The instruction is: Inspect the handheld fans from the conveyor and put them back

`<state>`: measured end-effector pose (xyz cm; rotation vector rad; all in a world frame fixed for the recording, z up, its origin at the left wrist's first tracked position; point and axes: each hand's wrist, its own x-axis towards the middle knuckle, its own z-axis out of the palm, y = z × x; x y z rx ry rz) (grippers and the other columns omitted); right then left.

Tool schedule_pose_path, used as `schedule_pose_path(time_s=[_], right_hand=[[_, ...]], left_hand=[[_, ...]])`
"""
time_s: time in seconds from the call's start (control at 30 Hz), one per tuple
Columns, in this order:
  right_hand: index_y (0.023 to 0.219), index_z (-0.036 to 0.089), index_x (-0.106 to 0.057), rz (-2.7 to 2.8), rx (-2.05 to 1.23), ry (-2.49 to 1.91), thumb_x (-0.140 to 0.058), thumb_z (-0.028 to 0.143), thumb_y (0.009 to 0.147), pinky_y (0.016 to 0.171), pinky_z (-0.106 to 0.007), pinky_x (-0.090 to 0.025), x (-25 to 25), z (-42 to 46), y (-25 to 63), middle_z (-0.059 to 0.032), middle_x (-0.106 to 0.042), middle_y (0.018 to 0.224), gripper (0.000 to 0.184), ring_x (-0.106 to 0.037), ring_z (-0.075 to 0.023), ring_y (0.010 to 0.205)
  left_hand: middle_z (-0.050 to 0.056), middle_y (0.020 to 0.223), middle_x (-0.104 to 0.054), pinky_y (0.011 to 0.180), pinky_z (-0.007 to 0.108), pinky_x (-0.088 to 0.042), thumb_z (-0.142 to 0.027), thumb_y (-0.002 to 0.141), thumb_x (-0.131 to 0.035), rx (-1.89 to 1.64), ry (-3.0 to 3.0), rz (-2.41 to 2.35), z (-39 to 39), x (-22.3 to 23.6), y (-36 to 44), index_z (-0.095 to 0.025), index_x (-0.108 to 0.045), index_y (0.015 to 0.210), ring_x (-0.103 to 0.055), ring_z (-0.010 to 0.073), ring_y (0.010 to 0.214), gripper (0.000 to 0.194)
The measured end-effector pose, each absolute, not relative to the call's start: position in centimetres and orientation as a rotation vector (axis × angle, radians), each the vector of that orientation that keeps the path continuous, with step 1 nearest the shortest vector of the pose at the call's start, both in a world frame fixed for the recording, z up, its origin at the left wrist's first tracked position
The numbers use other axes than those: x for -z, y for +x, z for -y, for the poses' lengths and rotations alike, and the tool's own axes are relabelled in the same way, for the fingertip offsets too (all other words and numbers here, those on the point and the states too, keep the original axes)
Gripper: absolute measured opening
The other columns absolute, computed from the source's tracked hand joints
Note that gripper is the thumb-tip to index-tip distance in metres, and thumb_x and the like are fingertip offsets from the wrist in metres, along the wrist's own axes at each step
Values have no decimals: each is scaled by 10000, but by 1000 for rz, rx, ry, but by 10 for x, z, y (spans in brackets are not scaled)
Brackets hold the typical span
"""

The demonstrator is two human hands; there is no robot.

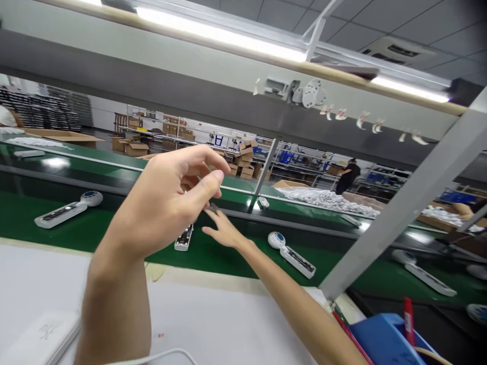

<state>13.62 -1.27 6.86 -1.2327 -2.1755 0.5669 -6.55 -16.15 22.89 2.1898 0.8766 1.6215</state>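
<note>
My left hand (167, 203) is raised in the foreground, fingers curled and thumb against them; whether anything small sits in the pinch is hidden. Behind it my right hand (224, 229) stretches over the green conveyor belt (224, 261), fingers apart, its fingertips partly covered by the left hand. Between the hands and the belt edge lies a white device body (184, 239) with an exposed circuit board, its upper end hidden behind my left hand. A similar round-headed device (291, 253) rests to the right of my right hand, and another round-headed one (68, 209) lies further left.
A white worktable (213, 314) fronts the belt. A white power bank (41, 337) and a cable lie on it at left. A blue bin (384, 337) with a red-handled tool stands at right. A slanted metal post (399, 203) crosses the right side. Far back stands a person (348, 175).
</note>
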Motion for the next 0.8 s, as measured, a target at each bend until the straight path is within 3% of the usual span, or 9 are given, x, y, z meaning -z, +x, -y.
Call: schedule_pose_path(time_s=[0.07, 0.17, 0.27, 0.43, 0.5, 0.57, 0.63, 0.7, 0.8], right_hand=[[1377, 235, -556, 2114, -483, -1310, -719, 323, 800, 1177, -427, -267, -64, 20, 179, -101, -393, 1527, 607, -361, -288, 1414], [1249, 138, -630, 1924, -392, -1516, -628, 283, 831, 1025, -429, -424, -65, 27, 246, -144, -620, 1208, 443, -590, -284, 1144], [1138, 123, -679, 1785, -349, -1670, -621, 179, 775, 936, -400, -459, -72, 32, 296, -117, -668, 1001, 372, -634, -273, 988], [1052, 120, -730, 1765, -521, -1793, -799, 138, 600, 966, -451, -440, -106, 55, 322, -177, -683, 1104, 458, -602, -387, 1114], [1134, 170, -726, 1852, -716, -1727, -863, 189, 569, 959, -438, -465, -128, 74, 313, -159, -658, 1236, 582, -596, -388, 1158], [1336, 339, -605, 1986, -970, -1496, -826, 353, 696, 932, -356, -508, -151, 100, 295, -35, -555, 1422, 677, -598, -292, 1206], [1520, 368, -348, 1988, -1349, -873, -719, 496, 821, 1001, -409, -479, -172, 127, 274, -53, -410, 1545, 802, -556, -291, 1275], [1579, 399, -87, 1895, -1499, -407, -640, 657, 831, 1029, -478, -454, -186, 153, 255, -84, -364, 1572, 966, -549, -307, 1286], [1568, 388, 111, 1817, -1636, -164, -546, 753, 838, 1106, -516, -365, -195, 182, 234, -83, -229, 1631, 1047, -448, -324, 1380]], left_hand=[[11, 967, -695, 624, 250, -572, -361, 930, -612, -1636, 2211, -894, 166, -229, -66, -256, -706, 1016, -668, 169, 755, 166], [-10, 851, -684, 584, 222, -554, -389, 932, -614, -1629, 2238, -920, 174, -228, -63, -289, -703, 989, -660, 149, 692, 146], [-15, 807, -678, 564, 209, -539, -435, 929, -618, -1577, 2278, -926, 182, -225, -57, -306, -701, 972, -663, 150, 690, 160], [-24, 842, -684, 575, 210, -511, -434, 933, -608, -1459, 2387, -941, 181, -222, -38, -314, -687, 998, -649, 148, 702, 157], [-18, 886, -686, 559, 217, -484, -441, 936, -587, -1351, 2458, -977, 172, -220, -26, -299, -687, 987, -643, 156, 725, 181], [0, 988, -682, 619, 237, -493, -471, 945, -561, -1221, 2518, -1021, 158, -215, -11, -277, -678, 1023, -640, 178, 806, 239], [27, 1111, -658, 727, 272, -504, -523, 955, -535, -1157, 2555, -1033, 145, -208, 7, -255, -652, 1111, -628, 209, 921, 331], [48, 1130, -648, 751, 289, -490, -565, 976, -475, -1203, 2526, -963, 136, -200, 26, -230, -640, 1131, -615, 220, 956, 405], [24, 757, -627, 564, 256, -404, -529, 1021, -386, -1445, 2317, -844, 136, -192, 48, -177, -632, 785, -568, 152, 667, 490]])
